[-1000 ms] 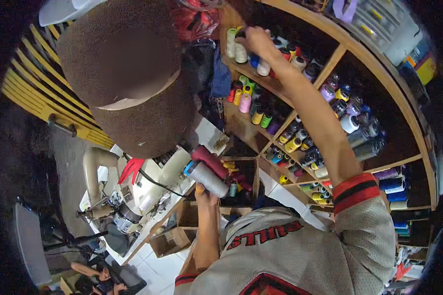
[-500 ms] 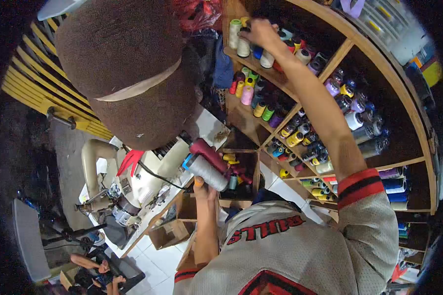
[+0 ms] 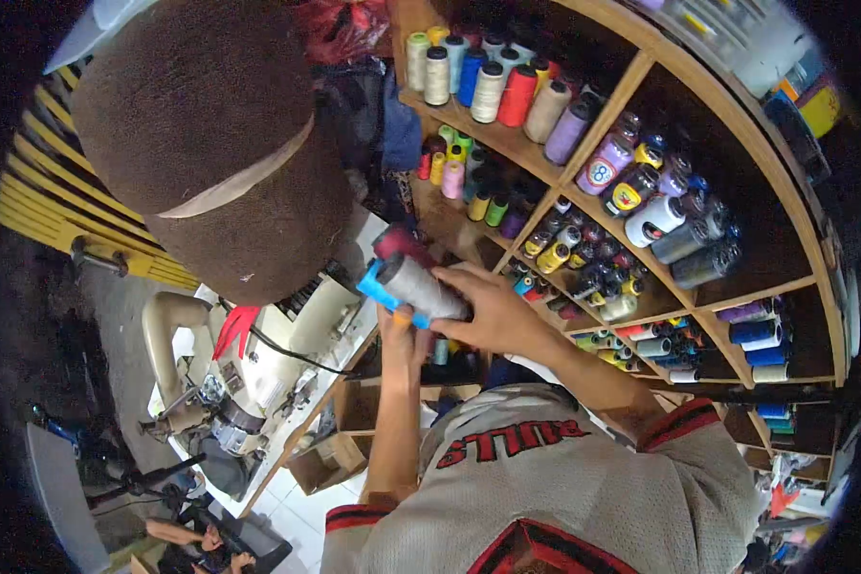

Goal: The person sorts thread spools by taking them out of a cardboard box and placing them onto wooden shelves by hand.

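A large grey thread cone with a bright blue piece at its left end is held low in front of my chest. My left hand is closed around the blue end from below, and something orange shows at its fingers. From the right, my right hand grips the grey cone with thumb and fingers. Just behind it is a dark red thread cone, blurred; whether a hand touches it I cannot tell. A bin beneath is partly hidden by my hands.
To the right, a curved wooden shelf holds many thread cones, including a red cone and a purple cone. A sewing machine stands left, beside a big brown fabric-covered form. Another person's arm shows at lower left.
My right hand has come down from the cones on the top shelf to the grey cone. The grey cone has shifted slightly, and more of its blue piece shows. The view has moved slightly.
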`<state>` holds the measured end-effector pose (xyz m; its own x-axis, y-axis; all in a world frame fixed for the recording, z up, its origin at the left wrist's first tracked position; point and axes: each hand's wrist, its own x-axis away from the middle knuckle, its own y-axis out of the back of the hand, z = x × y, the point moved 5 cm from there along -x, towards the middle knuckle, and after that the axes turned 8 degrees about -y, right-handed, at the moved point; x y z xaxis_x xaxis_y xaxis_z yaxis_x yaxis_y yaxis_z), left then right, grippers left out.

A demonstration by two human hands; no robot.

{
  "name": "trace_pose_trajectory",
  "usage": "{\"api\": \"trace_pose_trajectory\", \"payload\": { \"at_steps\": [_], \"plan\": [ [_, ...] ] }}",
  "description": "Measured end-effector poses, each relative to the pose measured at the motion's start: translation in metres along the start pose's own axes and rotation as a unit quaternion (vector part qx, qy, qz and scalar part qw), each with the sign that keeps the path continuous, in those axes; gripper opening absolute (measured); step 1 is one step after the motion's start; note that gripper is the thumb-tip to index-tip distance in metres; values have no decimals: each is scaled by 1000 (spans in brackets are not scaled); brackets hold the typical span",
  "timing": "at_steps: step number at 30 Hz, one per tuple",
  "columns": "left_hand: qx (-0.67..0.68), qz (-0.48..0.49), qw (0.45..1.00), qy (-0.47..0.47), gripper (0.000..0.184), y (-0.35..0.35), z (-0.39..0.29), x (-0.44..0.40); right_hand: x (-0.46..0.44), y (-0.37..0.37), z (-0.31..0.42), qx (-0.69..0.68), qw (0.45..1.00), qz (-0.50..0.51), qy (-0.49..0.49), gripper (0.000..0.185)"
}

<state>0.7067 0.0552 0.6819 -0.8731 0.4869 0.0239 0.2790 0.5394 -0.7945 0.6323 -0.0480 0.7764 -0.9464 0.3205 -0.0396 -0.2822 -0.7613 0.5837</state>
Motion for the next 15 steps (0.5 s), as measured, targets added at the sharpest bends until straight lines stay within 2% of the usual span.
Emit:
{"api": "trace_pose_trajectory", "payload": {
  "at_steps": [2,4,5,7,9,12,15],
  "plan": [
    [63,40,997,-16,85,-3,5,-8,-5,17,-5,-114,993,16,-36,60],
    [35,19,999,-9,78,-7,5,-9,-14,63,6,-117,987,-112,-11,60],
    [70,46,996,-10,69,-16,3,-10,-15,94,27,-78,982,-169,7,56],
    [87,17,996,-2,65,-15,6,-4,-35,140,15,25,963,-268,-9,51],
    [94,-4,996,-5,60,-11,6,0,-51,167,33,209,914,-328,118,41],
    [53,3,999,-5,59,-3,9,6,-104,177,11,343,915,-210,43,32],
    [38,-10,999,-22,57,-4,6,13,-143,177,-29,464,878,-115,2,30]
  ]
}}
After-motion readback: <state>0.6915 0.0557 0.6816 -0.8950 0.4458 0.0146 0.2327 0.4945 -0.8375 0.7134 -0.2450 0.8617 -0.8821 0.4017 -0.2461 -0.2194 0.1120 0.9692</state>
